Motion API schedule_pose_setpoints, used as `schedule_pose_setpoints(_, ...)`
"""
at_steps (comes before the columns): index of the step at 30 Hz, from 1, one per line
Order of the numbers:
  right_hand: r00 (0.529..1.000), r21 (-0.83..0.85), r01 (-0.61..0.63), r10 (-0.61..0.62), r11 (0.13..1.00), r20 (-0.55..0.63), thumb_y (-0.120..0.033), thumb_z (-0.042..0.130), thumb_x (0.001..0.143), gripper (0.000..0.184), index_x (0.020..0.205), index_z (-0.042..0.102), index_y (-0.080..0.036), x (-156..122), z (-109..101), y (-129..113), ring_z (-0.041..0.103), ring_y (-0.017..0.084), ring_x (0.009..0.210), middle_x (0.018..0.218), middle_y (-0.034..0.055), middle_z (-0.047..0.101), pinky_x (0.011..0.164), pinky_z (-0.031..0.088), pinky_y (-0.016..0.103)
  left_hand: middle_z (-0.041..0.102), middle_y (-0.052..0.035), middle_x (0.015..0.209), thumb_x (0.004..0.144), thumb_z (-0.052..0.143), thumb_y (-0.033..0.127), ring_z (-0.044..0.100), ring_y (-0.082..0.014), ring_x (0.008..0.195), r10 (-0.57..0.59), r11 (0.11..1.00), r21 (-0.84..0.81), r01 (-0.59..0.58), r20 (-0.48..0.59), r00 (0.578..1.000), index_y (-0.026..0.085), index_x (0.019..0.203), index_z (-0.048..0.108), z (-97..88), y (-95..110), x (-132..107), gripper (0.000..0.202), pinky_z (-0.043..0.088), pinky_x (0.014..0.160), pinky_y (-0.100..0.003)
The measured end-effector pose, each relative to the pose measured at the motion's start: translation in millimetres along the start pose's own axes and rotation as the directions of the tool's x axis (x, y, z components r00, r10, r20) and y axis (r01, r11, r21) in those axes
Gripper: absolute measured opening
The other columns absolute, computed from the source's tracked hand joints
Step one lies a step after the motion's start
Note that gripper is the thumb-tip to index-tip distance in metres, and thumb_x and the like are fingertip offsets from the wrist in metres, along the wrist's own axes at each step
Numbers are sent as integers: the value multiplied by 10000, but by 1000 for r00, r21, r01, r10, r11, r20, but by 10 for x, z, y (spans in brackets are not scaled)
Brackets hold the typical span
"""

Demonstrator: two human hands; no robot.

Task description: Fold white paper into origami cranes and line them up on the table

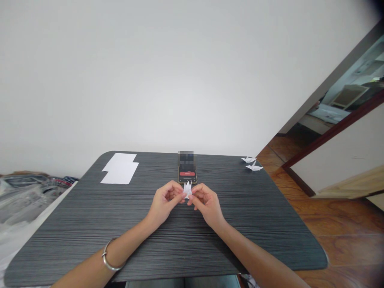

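My left hand (165, 202) and my right hand (205, 202) meet over the middle of the dark striped table (90, 224). Both pinch a small white folded paper figure (187, 189) with pointed tips sticking up between the fingertips. A silver bangle (109, 258) sits on my left wrist. Just behind the hands lies a phone (187, 171) with a lit screen.
Two white paper sheets (120, 169) lie overlapping at the table's far left. Two folded paper cranes (252, 164) rest at the far right corner. A white wall rises behind the table. Wooden floor and a doorway lie to the right, cluttered bags to the left.
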State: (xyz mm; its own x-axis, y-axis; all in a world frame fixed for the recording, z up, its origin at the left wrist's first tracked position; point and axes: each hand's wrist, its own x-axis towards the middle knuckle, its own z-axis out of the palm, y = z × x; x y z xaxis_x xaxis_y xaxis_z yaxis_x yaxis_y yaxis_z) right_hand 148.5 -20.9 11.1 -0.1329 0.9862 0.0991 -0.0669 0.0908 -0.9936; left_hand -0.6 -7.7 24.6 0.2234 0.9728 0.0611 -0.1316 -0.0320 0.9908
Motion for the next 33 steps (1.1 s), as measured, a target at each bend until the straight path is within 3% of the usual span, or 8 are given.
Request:
schedule_pose_setpoints(11, 1000, 26, 1, -1, 1000, -5, -271, 610, 734, 97, 756, 579, -182, 21, -24, 8, 552, 112, 507, 557, -16, 578, 418, 377, 189, 628, -12, 647, 652, 700, 262, 595, -118, 599, -13, 1000, 0, 13, 20, 1000, 125, 726, 613, -7, 2, -6, 178, 511, 617, -248)
schedule_pose_setpoints(20, 998, 63, 64, -65, 996, 13, -191, 594, 726, 17, 726, 610, -184, 17, -33, 25, 562, 99, 542, 630, -22, 544, 417, 386, 175, 610, 10, 595, 662, 681, 212, 577, -93, 553, -30, 997, -66, 36, 83, 996, 120, 676, 621, -26, 29, 21, 111, 474, 567, -203)
schedule_pose_setpoints(33, 997, 114, 77, -78, 990, 9, -113, 574, 714, 89, 728, 609, -194, 14, -22, 12, 573, 99, 587, 645, -32, 548, 445, 423, 165, 612, 3, 596, 670, 679, 193, 562, -91, 559, -12, 991, -130, 29, 128, 992, 119, 683, 649, -23, 24, 23, 80, 443, 567, -199)
